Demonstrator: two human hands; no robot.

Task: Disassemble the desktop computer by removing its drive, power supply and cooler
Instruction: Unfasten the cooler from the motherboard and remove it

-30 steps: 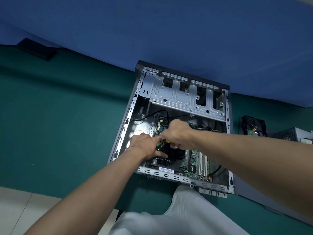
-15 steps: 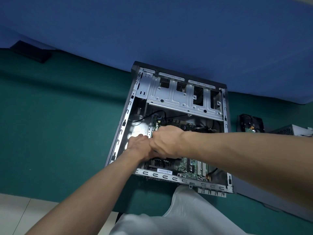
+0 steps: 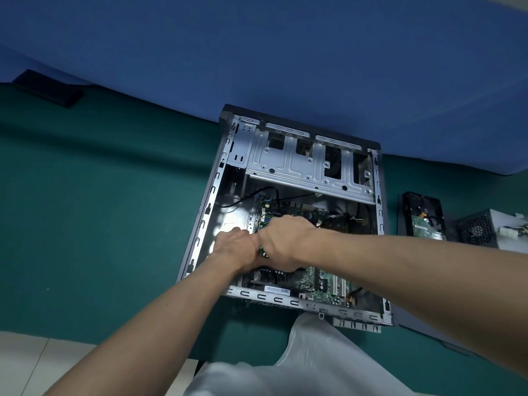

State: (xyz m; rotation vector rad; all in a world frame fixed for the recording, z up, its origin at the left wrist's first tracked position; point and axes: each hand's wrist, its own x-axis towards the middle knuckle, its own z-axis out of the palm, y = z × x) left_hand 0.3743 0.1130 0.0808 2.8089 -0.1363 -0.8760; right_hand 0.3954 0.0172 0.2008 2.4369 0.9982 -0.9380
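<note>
The open desktop case lies flat on the green table, with its empty silver drive cage at the far end. Both my hands are inside, over the green motherboard. My left hand rests curled on the black cooler, which is mostly hidden. Pressed against it, my right hand is a closed fist around a tool; only a small tip shows between the hands. The removed drive and the power supply lie to the right of the case.
A blue partition stands right behind the case. A black flat object lies at the far left of the table. The grey side panel lies under the case's right edge. My white garment is at the table's near edge.
My right fist has moved left and now touches my left hand over the cooler. The yellow tool handle seen a second ago is now covered. The left hand has barely shifted.
</note>
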